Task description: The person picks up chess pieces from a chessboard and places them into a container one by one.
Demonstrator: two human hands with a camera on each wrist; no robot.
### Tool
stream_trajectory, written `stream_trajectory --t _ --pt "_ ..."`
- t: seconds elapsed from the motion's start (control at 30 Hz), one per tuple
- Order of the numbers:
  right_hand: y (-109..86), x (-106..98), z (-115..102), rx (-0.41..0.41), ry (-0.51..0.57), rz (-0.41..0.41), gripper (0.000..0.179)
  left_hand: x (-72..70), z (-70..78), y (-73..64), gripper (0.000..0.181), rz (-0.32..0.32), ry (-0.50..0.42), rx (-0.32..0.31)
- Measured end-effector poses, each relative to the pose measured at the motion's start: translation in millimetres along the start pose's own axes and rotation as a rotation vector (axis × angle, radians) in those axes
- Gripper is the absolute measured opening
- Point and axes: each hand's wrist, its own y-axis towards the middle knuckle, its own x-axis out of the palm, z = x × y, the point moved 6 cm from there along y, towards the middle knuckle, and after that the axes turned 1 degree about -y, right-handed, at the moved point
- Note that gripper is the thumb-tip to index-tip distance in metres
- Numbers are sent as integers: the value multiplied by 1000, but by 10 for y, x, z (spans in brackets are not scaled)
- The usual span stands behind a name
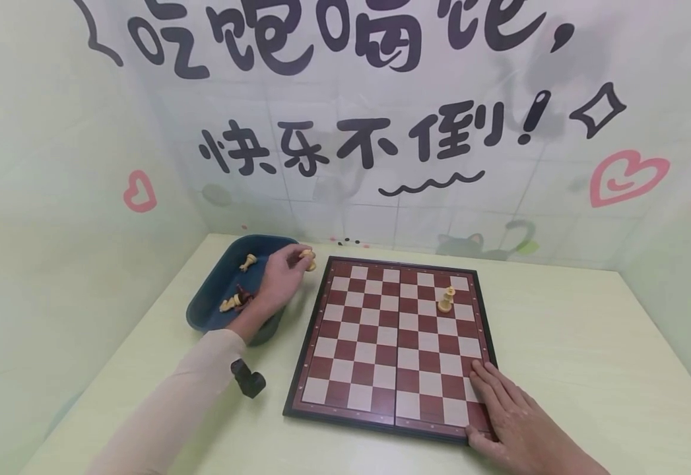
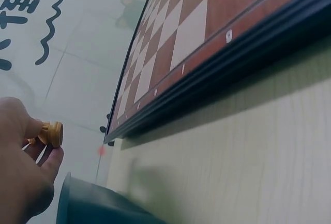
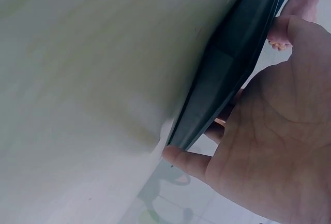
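Note:
My left hand [image 1: 281, 276] pinches a cream chess piece [image 1: 309, 260] between thumb and fingers, over the right rim of the blue bin. In the left wrist view the piece's round base [image 2: 58, 134] points away from the hand. The chessboard [image 1: 361, 333] lies unfolded to the right of the bin, with a tall cream chess piece [image 1: 446, 301] upright near its far right corner. My right hand [image 1: 514, 417] rests on the board's near right corner, fingers fairly straight. In the right wrist view its thumb [image 3: 282, 29] lies at the board's dark edge.
The blue bin [image 1: 200, 315] stands at the table's far left. Inside it lie a cream chess piece [image 1: 248, 262] and a small heap of cream and dark red pieces [image 1: 232, 302]. A printed wall sheet [image 1: 345, 224] rises behind the table.

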Motion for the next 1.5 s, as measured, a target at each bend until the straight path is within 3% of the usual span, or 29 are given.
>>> stream_trajectory --t 0.23,0.4,0.9,1.2,1.33,1.5 --pt "-1 5 5 5 10 -1 79 -213 -59 -11 26 43 46 -4" --pt "-10 0 5 -3 8 13 79 -308 -119 -15 28 51 57 -32" --pt "-5 33 -1 26 17 -20 81 -554 -328 11 30 84 127 -41" --pt "-13 38 0 31 16 -19 81 -566 -264 -28 32 108 59 12" --pt "-15 43 2 30 12 -28 82 -495 -187 -61 30 117 18 64" --pt "-11 47 -2 25 4 -28 82 -360 -115 -78 30 75 -39 87"
